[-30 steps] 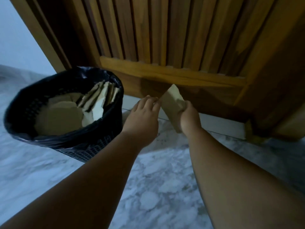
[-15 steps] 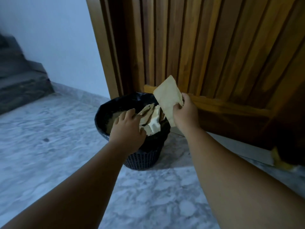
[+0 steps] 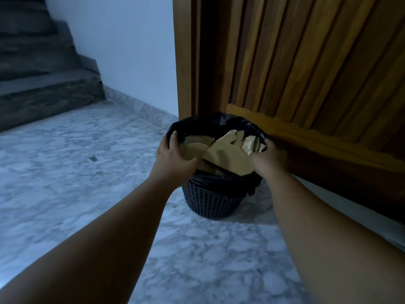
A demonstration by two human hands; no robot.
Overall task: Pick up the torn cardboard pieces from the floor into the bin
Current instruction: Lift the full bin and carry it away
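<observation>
A dark mesh bin [image 3: 210, 202] with a black liner [image 3: 219, 121] stands on the marble floor against the wooden door. It is filled with several torn tan cardboard pieces [image 3: 197, 143]. A large cardboard piece [image 3: 228, 154] lies on top of them, tilted toward me. My right hand [image 3: 268, 157] is at the bin's right rim, closed on the right edge of that piece, with its fingertips hidden. Resting spread on the left rim and the cardboard below is my left hand [image 3: 173, 156], which grips nothing.
The slatted wooden door [image 3: 306, 73] and its frame rise directly behind and to the right of the bin. Dark stone stairs [image 3: 43, 84] climb at the far left beside a pale wall. Grey-white marble floor [image 3: 87, 172] spreads to the left and toward me.
My right hand has lowered the cardboard piece from above the bin down onto the pile. My left hand has moved to the bin's left rim. The view has pulled back and risen.
</observation>
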